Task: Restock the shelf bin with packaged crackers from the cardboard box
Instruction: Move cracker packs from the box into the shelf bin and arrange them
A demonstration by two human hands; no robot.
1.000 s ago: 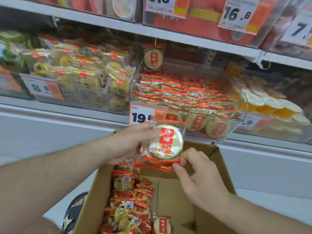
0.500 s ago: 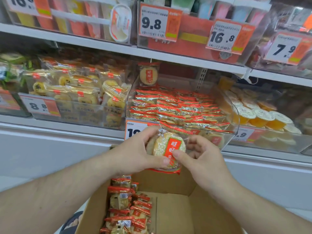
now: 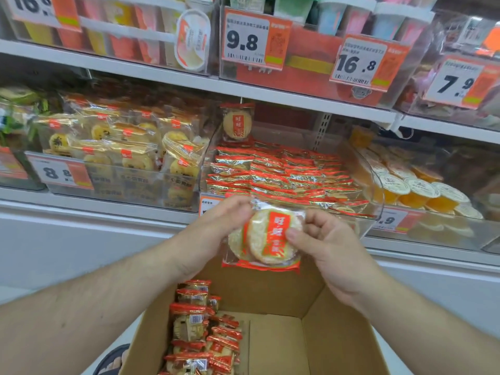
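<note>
Holding one cracker packet [image 3: 263, 236] between both hands, we have it above the open cardboard box [image 3: 273, 345] and just in front of the clear shelf bin [image 3: 377, 182]. Our left hand [image 3: 216, 231] grips the packet's left side, fingers curled behind it and over its top corner. Our right hand [image 3: 324, 239] pinches its right side, thumb pressed on the front and fingers curled behind.

We see the packet upright with its printed face toward us. Its long axis runs top to bottom, tilted slightly, and the red seam edge sits at the bottom. Clear, glossy, crinkled film wraps round, pale, rough-surfaced crackers, one overlapping another, under a red label with gold characters.

Inside the bin, matching packets [image 3: 278, 171] stand on edge in tight rows, showing red and gold foil edges; one sample hangs upright behind them. The box is plain brown corrugated board with a flat bare floor on the right, and more packets [image 3: 200, 334] are piled loosely along its left wall.
</note>
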